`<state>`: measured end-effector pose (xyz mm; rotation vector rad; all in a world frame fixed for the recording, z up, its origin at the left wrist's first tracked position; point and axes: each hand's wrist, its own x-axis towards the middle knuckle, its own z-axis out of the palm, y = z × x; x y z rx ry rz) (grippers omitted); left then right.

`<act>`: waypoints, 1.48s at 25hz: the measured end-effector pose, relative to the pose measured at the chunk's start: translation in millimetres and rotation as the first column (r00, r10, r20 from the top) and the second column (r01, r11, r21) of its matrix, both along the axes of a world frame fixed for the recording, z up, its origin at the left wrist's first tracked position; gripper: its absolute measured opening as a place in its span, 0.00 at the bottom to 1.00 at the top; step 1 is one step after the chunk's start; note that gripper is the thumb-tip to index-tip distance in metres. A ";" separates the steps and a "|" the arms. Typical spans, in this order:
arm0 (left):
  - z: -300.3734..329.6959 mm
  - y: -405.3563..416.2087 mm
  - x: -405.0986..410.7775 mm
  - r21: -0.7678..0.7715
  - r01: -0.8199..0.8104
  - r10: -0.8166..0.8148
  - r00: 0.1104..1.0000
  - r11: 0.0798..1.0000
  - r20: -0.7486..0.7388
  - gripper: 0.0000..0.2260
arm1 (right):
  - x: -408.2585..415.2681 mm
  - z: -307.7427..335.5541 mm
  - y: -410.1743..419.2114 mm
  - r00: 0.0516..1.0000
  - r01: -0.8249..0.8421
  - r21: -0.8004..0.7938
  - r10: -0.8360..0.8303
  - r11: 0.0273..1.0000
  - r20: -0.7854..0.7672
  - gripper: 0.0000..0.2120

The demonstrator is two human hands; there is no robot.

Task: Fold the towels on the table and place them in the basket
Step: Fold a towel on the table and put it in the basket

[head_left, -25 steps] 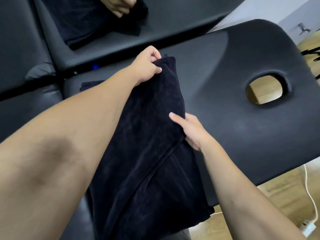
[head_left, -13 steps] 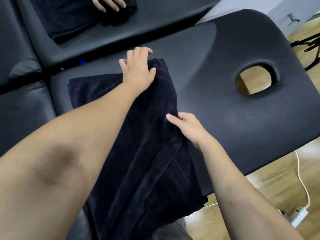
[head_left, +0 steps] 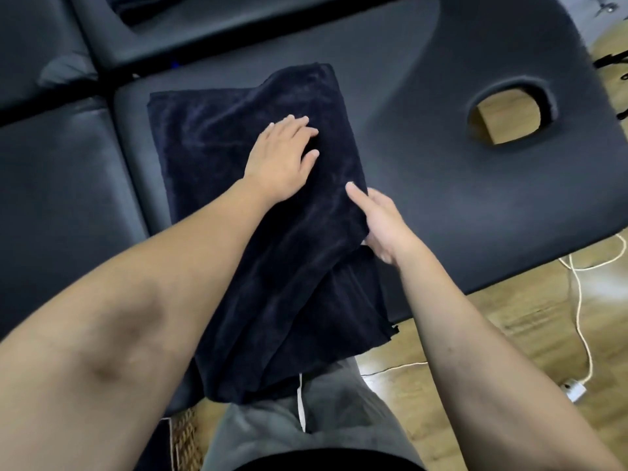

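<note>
Surface: black padded table (head_left: 441, 205), oval face hole (head_left: 509, 117) at its right end.
Towel: dark towel (head_left: 272, 266) lies folded on it, near end hanging over the edge.
Left hand (head_left: 282, 161): flat, pressing the towel.
Right hand (head_left: 380, 222): grips the towel's right edge.
Floor: white cable (head_left: 581, 311), wicker basket (head_left: 185, 436) corner.

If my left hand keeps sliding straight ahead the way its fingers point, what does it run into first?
Your left hand lies flat on the dark towel, fingers aimed up and to the right. Going on, it would likely cross the towel's far right edge first, then bare black table padding. Nothing else seems to stand in that line.
</note>
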<state>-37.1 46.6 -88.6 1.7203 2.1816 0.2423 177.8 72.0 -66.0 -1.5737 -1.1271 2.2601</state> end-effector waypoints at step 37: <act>-18.3 -161.5 138.0 -0.283 -0.159 0.150 0.987 0.946 -0.055 0.33 | 146.1 -7.8 -124.9 0.945 -0.275 0.370 0.178 0.888 0.274 0.16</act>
